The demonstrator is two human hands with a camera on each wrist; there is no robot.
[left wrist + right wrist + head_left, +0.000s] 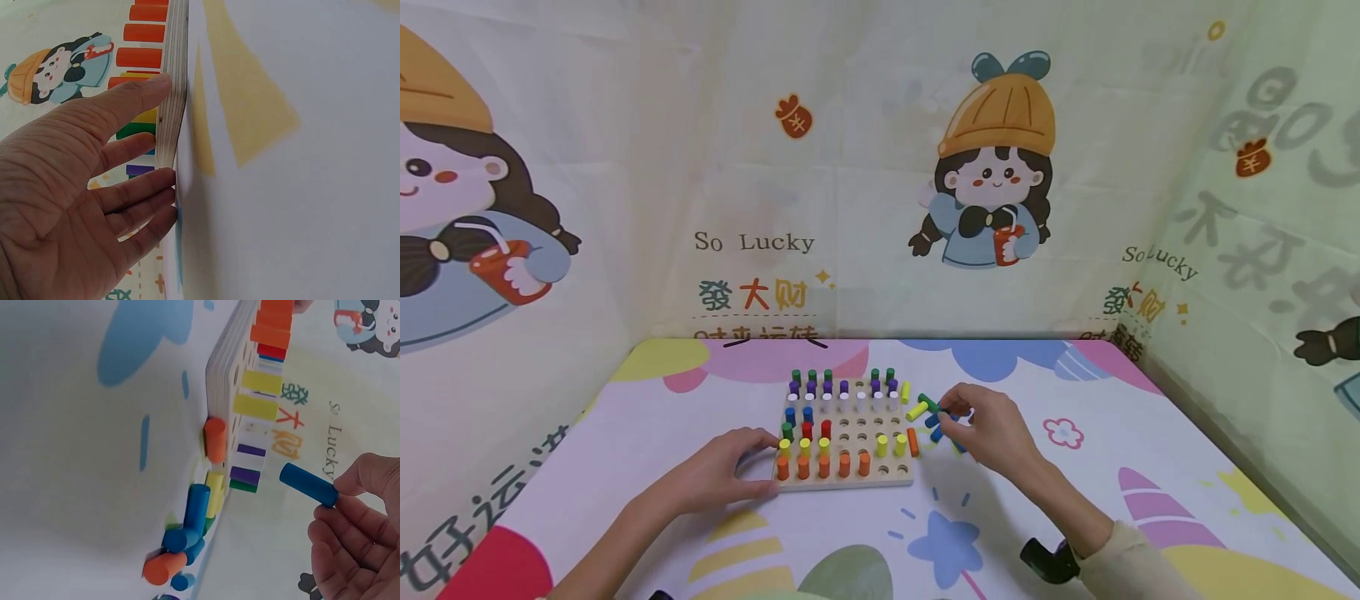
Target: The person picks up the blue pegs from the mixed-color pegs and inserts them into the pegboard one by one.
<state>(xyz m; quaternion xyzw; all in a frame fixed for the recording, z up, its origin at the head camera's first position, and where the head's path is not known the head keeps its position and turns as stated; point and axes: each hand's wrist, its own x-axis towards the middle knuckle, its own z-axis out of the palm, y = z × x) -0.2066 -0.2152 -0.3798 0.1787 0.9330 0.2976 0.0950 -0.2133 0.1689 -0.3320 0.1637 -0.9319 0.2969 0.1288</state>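
A wooden pegboard (880, 482) stands on the table with rows of coloured pegs in its holes: orange at the front, then yellow, red, blue, white, purple and green farther back. Several holes are bare. My left hand (718, 471) rests at the board's left side, the thumb near its front corner and the fingers extended along the edge. To the board's right, my right hand (996, 429) pinches a blue peg (309, 484) by one end between thumb and forefinger, raised off the table.
Loose pegs lie right of the board, partly hidden by my right hand in the head view: an orange peg (913, 442), a yellow peg (917, 411), a green peg (928, 402) and several blue ones. A printed cloth (880, 292) hangs behind the table.
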